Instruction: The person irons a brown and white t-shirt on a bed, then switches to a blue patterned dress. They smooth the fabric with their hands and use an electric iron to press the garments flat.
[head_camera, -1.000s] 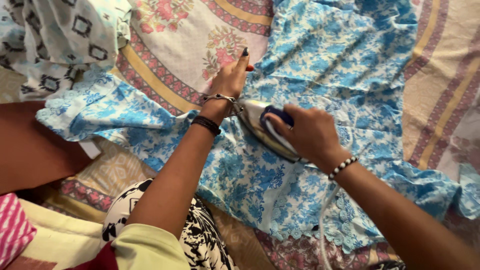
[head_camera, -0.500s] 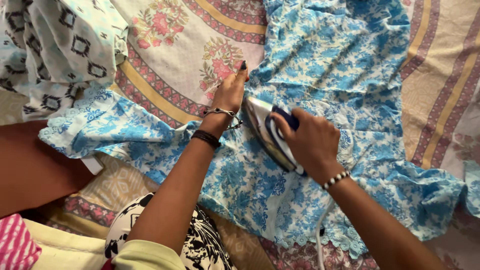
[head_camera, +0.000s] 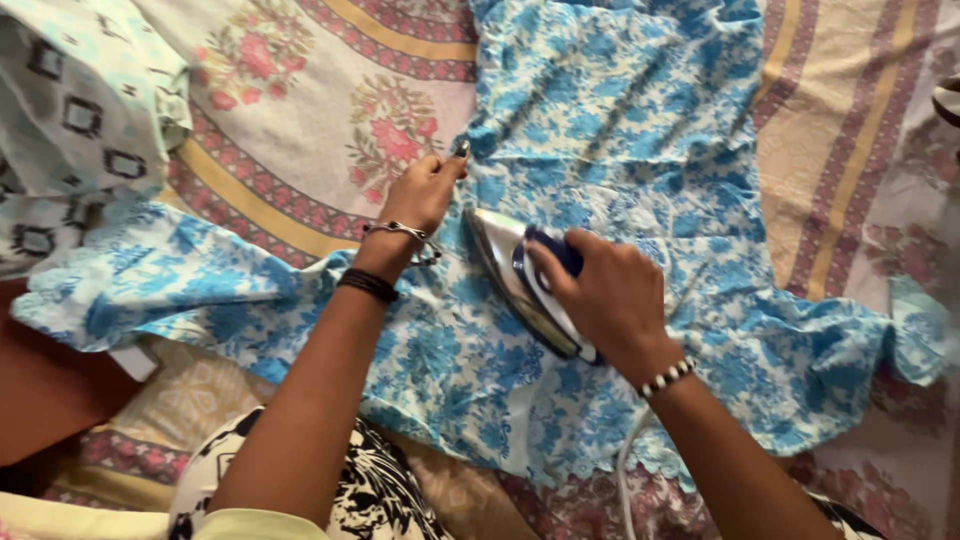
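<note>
Meanwhile left hand (head_camera: 420, 192) pinches blue floral garment (head_camera: 620, 120) edge taut; right hand (head_camera: 610, 300) wraps iron (head_camera: 520, 285) handle, soleplate pressing flat cloth.

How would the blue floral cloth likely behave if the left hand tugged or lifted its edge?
Probably floppy: the blue floral cloth lies in wrinkles and bunches at its right end. It looks thin and light. The left hand pinches its edge while the right hand grips the iron, suggesting it might slide unless held.
</note>
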